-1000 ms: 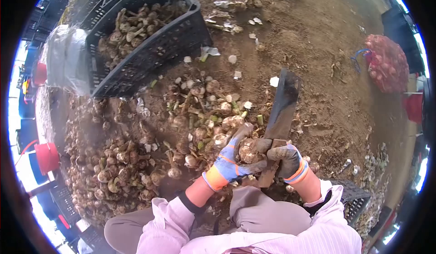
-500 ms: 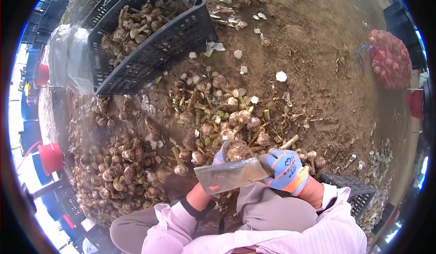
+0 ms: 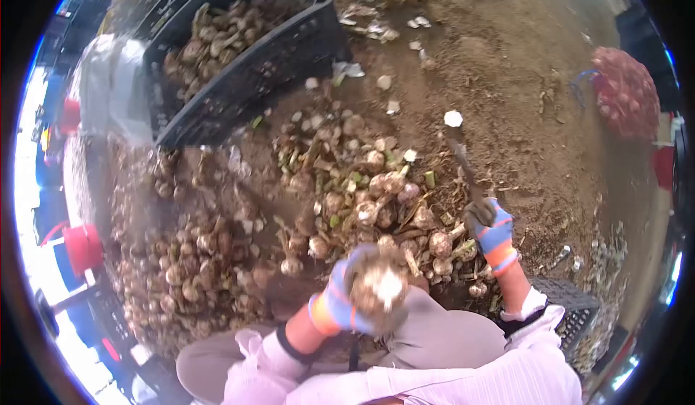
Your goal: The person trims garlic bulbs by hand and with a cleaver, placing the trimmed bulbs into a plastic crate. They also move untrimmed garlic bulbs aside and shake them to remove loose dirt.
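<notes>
My left hand [image 3: 339,300], in a blue and orange glove, is closed around a large garlic bulb [image 3: 376,282] above my lap; the bulb shows a bright white cut face and is blurred. My right hand [image 3: 494,233], gloved alike, grips the handle of a cleaver [image 3: 460,160], out to the right with its blade pointing away and seen nearly edge-on. Between and beyond my hands lies a pile of garlic bulbs [image 3: 376,188] with cut green stems.
A black crate [image 3: 253,79] holding garlic stands at the upper left. A larger garlic heap [image 3: 188,275] lies at the left. A red mesh sack [image 3: 626,94] is at the right, a dark crate [image 3: 561,300] by my right side, a red bucket [image 3: 83,249] far left.
My right hand has moved right and away with the cleaver, whose blade has turned from lying across my lap. The bulb in my left hand has come nearer, its white cut face now showing.
</notes>
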### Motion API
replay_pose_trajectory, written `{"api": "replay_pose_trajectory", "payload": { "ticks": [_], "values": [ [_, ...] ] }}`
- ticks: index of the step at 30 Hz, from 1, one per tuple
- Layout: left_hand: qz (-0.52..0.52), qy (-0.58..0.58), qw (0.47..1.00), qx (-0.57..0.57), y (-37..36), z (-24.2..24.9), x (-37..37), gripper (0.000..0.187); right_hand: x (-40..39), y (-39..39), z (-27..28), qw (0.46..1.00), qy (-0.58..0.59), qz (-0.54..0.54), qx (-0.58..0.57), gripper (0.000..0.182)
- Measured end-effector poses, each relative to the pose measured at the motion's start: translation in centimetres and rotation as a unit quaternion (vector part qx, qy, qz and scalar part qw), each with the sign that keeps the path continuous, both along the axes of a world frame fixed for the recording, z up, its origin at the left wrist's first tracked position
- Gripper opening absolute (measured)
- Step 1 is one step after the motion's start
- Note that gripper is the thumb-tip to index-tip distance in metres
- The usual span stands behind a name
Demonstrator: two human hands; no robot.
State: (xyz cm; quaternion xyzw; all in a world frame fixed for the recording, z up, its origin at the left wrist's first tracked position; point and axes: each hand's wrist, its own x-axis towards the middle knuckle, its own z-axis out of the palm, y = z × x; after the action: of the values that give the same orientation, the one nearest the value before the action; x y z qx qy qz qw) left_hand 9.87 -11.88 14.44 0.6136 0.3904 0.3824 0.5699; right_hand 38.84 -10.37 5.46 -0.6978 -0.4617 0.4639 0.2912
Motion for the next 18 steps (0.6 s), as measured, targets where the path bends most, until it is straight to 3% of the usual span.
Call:
{"api": "replay_pose_trajectory", "payload": {
  "ticks": [1, 2, 3, 4, 5, 7, 9, 10, 11, 13, 14, 15, 17, 18],
  "values": [
    [0.071, -0.102, 0.985, -0.119, -0.3, 0.0, 0.7, 0.079, -1.1, -0.8, 1.4, 1.000, 0.003, 0.003, -0.013, 0.019],
    [0.076, -0.058, 0.994, -0.051, -0.1, -0.7, 1.5, 0.084, -2.9, -0.8, 3.1, 0.975, 0.210, -0.041, -0.057, 0.023],
    [0.081, -0.017, 0.996, 0.023, 0.4, -1.7, 2.0, 0.088, -4.5, -0.2, 5.1, 0.943, 0.320, -0.035, -0.084, 0.027],
    [0.058, 0.043, 0.997, 0.021, 0.6, -2.8, 2.1, 0.093, -6.2, 0.3, 7.1, 0.900, 0.418, -0.034, -0.120, 0.031],
    [0.069, 0.169, 0.973, 0.143, 1.4, -2.5, 2.3, 0.093, -7.2, 0.9, 8.8, 0.891, 0.427, 0.014, -0.153, 0.035],
    [0.038, 0.364, 0.922, 0.127, 1.3, -1.3, 2.2, 0.093, -7.6, 1.1, 8.4, 0.915, 0.373, 0.074, -0.136, 0.035],
    [-0.024, 0.330, 0.941, -0.069, 1.7, 0.9, 2.1, 0.095, -8.2, 0.0, 5.8, 0.957, 0.269, 0.105, 0.004, 0.034],
    [-0.003, 0.184, 0.982, -0.031, 1.5, -1.1, 1.6, 0.085, -9.2, -0.3, 7.7, 0.885, 0.464, -0.004, -0.042, 0.029],
    [0.002, 0.188, 0.982, -0.031, 1.0, -2.4, 1.0, 0.085, -9.0, -0.1, 7.6, 0.884, 0.466, 0.001, -0.043, 0.029],
    [-0.047, 0.088, 0.995, -0.024, 1.4, -2.6, 0.7, 0.067, -7.3, 0.2, 7.3, 0.935, 0.268, 0.218, 0.074, 0.022],
    [-0.077, 0.139, 0.982, 0.104, 1.8, -2.2, 0.9, 0.042, -6.3, 0.7, 7.5, 0.936, 0.251, 0.239, 0.064, 0.024],
    [-0.076, 0.137, 0.982, 0.104, 1.5, -2.0, 0.9, 0.042, -5.2, 1.0, 7.8, 0.949, 0.215, 0.228, 0.033, 0.019],
    [-0.191, 0.358, 0.876, 0.261, 0.9, -1.5, 0.6, 0.029, -4.0, 2.0, 9.4, 0.958, 0.041, 0.283, -0.028, 0.020],
    [-0.195, 0.347, 0.874, 0.279, 1.0, -1.1, 0.7, 0.025, -4.1, 2.7, 10.6, 0.932, -0.069, 0.348, -0.074, 0.024]
  ]
}}
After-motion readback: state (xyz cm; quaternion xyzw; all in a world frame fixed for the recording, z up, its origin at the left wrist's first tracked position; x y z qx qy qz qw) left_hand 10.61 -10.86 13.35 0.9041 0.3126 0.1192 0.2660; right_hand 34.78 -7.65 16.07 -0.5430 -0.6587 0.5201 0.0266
